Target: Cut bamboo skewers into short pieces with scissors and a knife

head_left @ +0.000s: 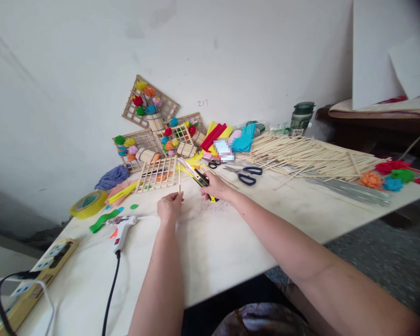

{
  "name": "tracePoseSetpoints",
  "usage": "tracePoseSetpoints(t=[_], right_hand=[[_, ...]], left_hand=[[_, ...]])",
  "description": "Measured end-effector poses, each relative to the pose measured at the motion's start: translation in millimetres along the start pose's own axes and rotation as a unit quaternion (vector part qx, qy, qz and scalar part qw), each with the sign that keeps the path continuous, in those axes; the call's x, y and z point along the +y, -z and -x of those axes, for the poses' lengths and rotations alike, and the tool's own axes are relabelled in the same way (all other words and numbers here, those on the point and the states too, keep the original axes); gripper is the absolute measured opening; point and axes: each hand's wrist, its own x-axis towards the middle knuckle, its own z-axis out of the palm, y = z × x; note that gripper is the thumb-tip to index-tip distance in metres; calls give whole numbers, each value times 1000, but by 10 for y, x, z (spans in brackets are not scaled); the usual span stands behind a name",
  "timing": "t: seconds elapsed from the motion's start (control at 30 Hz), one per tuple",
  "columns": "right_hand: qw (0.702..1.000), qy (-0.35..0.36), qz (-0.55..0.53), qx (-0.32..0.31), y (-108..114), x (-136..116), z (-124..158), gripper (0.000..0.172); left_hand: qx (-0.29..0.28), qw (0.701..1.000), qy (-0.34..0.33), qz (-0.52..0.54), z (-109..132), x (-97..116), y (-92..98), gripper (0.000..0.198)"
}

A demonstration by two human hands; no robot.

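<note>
Pinched in my left hand [170, 206] is a thin wooden stick [179, 179], held upright above the white table. My right hand [215, 185] is wrapped round a black and yellow utility knife [200, 178], whose blade points up and left toward the top of the stick. Blade and stick look close, but I cannot tell whether they touch. A small wooden stick lattice [157, 174] lies just beyond my left hand. Dark crumbs [215, 206] are scattered on the table below the knife.
A white glue gun [124, 233] lies at left, its cord running forward, near yellow tape [88, 204] and a power strip [38, 282]. Lattices with paper flowers [149, 100] lean on the wall. Blue-handled scissors [247, 175], a stick pile [308, 156] and wires [350, 189] lie right.
</note>
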Motion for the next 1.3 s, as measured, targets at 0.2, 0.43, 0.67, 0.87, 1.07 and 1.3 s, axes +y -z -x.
tracePoseSetpoints(t=[0.2, 0.43, 0.67, 0.87, 1.07, 1.3], right_hand=[[954, 64, 290, 50, 10, -85, 50, 41], [915, 66, 396, 25, -6, -104, 50, 37], [908, 69, 413, 19, 0, -131, 72, 35], [897, 81, 435, 4, 4, -151, 102, 33], [892, 85, 444, -22, 17, -206, 140, 37], [898, -14, 430, -96, -36, -257, 120, 33]], left_hand=[[-13, 999, 10, -48, -5, 27, 36, 29], [-9, 998, 11, -67, -15, 15, 41, 30], [-16, 996, 13, -87, -37, -12, 24, 31], [-40, 983, 1, -182, -20, 33, 43, 32], [-46, 958, -11, -284, -6, 92, 49, 33], [-64, 921, -83, -376, 41, 189, -17, 28]])
